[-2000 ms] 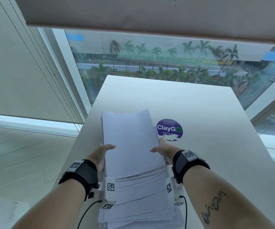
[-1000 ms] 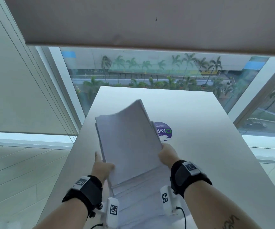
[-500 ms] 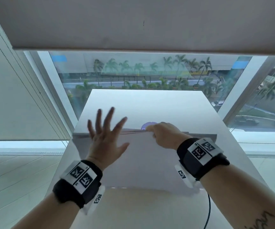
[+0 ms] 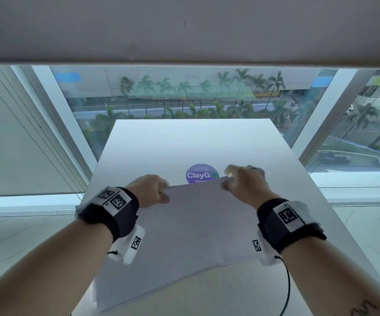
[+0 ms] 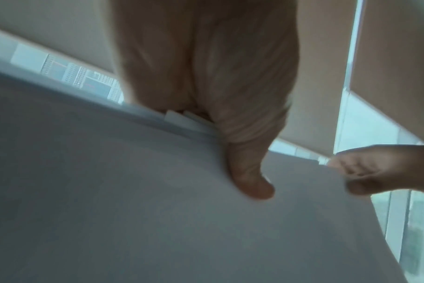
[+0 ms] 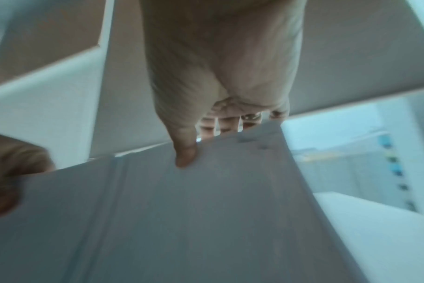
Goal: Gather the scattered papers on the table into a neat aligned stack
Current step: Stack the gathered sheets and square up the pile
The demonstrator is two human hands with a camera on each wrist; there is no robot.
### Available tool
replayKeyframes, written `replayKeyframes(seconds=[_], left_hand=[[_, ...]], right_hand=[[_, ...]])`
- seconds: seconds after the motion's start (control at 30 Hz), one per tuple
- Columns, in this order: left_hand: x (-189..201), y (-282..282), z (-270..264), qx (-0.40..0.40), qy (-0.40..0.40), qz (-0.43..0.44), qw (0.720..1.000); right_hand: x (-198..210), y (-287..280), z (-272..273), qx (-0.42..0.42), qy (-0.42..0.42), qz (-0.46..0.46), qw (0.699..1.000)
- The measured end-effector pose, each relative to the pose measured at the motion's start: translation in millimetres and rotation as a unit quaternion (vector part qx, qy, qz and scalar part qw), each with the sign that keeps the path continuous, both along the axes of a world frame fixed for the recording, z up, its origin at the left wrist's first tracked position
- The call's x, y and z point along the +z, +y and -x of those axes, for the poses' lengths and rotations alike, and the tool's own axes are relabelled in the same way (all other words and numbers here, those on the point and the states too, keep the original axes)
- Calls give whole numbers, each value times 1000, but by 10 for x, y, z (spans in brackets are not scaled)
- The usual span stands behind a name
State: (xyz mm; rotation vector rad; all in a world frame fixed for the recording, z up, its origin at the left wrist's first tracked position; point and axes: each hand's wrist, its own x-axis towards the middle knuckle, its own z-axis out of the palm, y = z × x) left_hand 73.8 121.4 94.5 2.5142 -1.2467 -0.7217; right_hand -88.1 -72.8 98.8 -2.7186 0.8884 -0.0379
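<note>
A stack of white papers (image 4: 191,233) is held up on edge over the white table (image 4: 191,144), its broad face toward me and slightly tilted. My left hand (image 4: 150,190) grips the top edge at the left, thumb on the near face (image 5: 249,183). My right hand (image 4: 241,181) pinches the top edge at the right, thumb in front (image 6: 185,155) and fingers behind. In both wrist views the stack (image 5: 157,210) (image 6: 206,220) fills the lower frame. Its lower edge slopes down to the left; whether it touches the table is unclear.
A round purple ClayGo sticker (image 4: 202,175) lies on the table just beyond the papers. The table's far edge meets a tall window (image 4: 184,99) with a lowered blind above. Tiled floor lies off the left edge (image 4: 25,236) and the right.
The papers were lifted off the table and turned up on edge. My left hand, spread open half a second ago, now grips the top edge; the right hand has slid right along it.
</note>
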Motion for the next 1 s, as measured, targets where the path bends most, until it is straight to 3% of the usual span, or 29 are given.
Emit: replayKeyframes(seconds=[0.13,0.27,0.33,0.4,0.53,0.67,0.77,0.87,1.0], left_hand=[[-268,-51,-84,14,24,-38,999],[-521,-144,-60,24,-7,-95,995],[-645,-153,-9,23,-22,-111,993],[-830,-375,-1,15,-44,-143,989],[-927,-443,87,20,-144,-185,972],[-1100,-430,114,75,-177,-182,964],[-1130,-358,186,137,-147,-144,969],[-1098,-89,162,249,-50,-101,962],[-1099,523,67,443,41,-34,895]], right_hand=[[-355,-395,387,-201,-69,-154,965],[-848,-492,679,-265,-25,-372,889],[-1020,-409,791,-275,-13,-423,863],[-1264,-539,825,-294,3,-426,856],[-1303,-517,718,-297,-7,-400,867],[-1301,-484,613,-294,12,-375,879],[-1324,-499,577,-300,40,-367,880],[-1323,-508,562,-312,40,-366,876],[-1366,-537,556,-331,40,-361,871]])
